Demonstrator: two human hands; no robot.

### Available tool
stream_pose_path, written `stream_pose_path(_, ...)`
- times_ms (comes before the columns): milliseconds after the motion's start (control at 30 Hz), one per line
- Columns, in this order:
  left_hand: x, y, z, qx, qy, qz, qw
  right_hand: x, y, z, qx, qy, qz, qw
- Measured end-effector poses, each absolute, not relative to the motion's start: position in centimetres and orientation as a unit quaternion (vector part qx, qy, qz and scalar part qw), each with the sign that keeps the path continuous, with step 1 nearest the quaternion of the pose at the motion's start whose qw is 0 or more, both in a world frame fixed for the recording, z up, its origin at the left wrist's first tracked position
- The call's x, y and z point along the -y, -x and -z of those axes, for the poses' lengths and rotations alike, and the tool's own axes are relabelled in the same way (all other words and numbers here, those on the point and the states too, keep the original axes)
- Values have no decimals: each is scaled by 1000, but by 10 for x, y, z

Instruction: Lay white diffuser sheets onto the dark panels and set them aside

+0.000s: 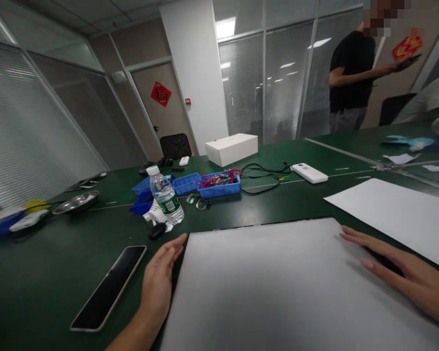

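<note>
I am holding both hands open and flat, gripping nothing: my left hand (159, 282) is lying along the left edge of the board (278, 292) with its fingers straight, and my right hand (406, 273) is resting with spread fingers on its right edge. The board is lying flat on the near part of the table (40, 282), between the phone (108, 287) on the left and the paper (398, 214) on the right. I am judging this an early stage, with only the edges being touched and nothing lifted.
</note>
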State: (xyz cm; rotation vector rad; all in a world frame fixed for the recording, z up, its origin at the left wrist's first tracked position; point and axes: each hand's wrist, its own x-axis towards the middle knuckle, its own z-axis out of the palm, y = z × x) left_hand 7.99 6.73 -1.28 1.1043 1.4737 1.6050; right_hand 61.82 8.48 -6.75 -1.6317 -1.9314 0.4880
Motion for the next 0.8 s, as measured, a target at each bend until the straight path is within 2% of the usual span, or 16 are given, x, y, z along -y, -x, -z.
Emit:
stream_pose_path(267, -71, -75, 25, -625, -460, -548, 313, -80, -612, 64, 737, 609, -162, 245)
stream_pose_path(800, -53, -89, 4, -636, -495, -505, 308, -62, -604, 40, 754, 595, -152, 233)
